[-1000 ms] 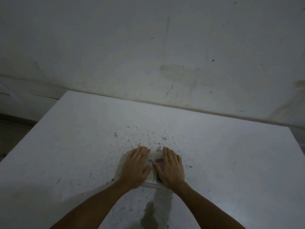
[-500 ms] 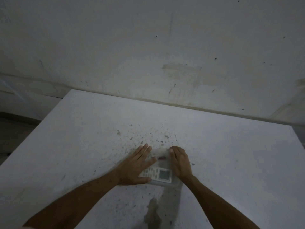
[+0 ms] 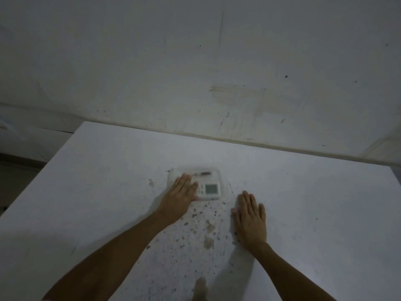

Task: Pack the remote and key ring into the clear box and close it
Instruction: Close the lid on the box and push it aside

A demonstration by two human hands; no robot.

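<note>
- A dim, scuffed wall [image 3: 217,61] rises behind the pale worktop [image 3: 314,203], whose middle and near part are speckled with dark stains.
- The left hand [image 3: 180,197] lies flat, fingers straight and together, over the left part of the clear box [image 3: 220,177]; it presses on top and grips nothing.
- The right hand [image 3: 250,219] lies flat and spread on the bare worktop, just right of and nearer than the box, holding nothing.
- The clear box sits around the middle of the worktop, towards the far edge. Its lid looks to be on, though the dim light and blur leave it unclear whether every side has seated.
- The remote [image 3: 208,190] lies inside along the near side, display to the right, its left end hidden under the left hand.
- The key ring [image 3: 202,174] lies inside along the far side, apart from the remote.
- Risk: pressed on one side only, the lid could sit shut on the left and stay lifted on the right, so the box would spring open when moved.
- Risk: a flat palm on smooth plastic could make the box skid across the worktop, since the right hand is not bracing it.
- Risk: the key ring could slide to the rim and jam the seal.
</note>
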